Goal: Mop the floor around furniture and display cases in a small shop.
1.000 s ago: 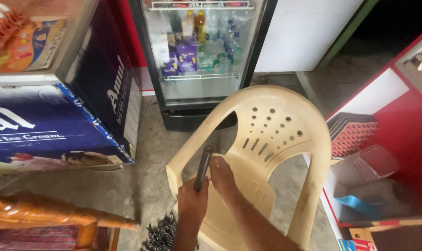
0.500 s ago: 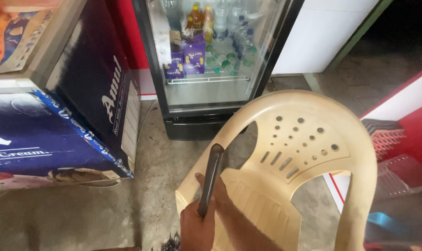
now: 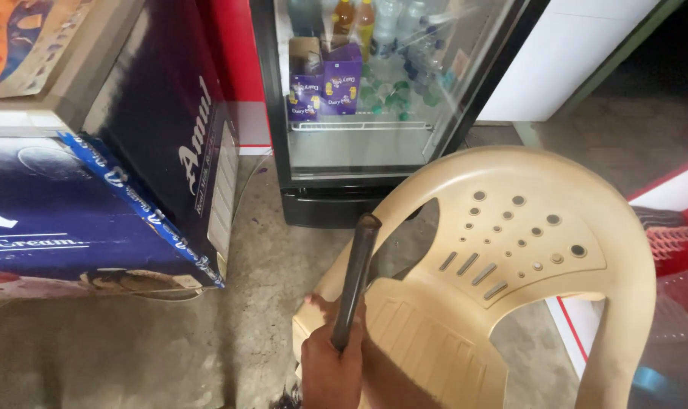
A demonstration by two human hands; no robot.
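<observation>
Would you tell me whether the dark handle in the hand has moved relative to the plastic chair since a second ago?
Cannot tell: the dark handle lies by the chair armrest throughout; the camera moved.

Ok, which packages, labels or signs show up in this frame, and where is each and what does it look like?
Purple cartons: two boxy packs with yellow-white print, on the shelf in the glass-door cooler.
Bottles: orange and clear, behind the cartons, blurred.
Freezer lettering: white, on the dark blue chest freezer's side, left.
Colourful picture panel: orange and yellow, top left corner.
Slanted blue strip: white marks along the freezer's edge.
</observation>
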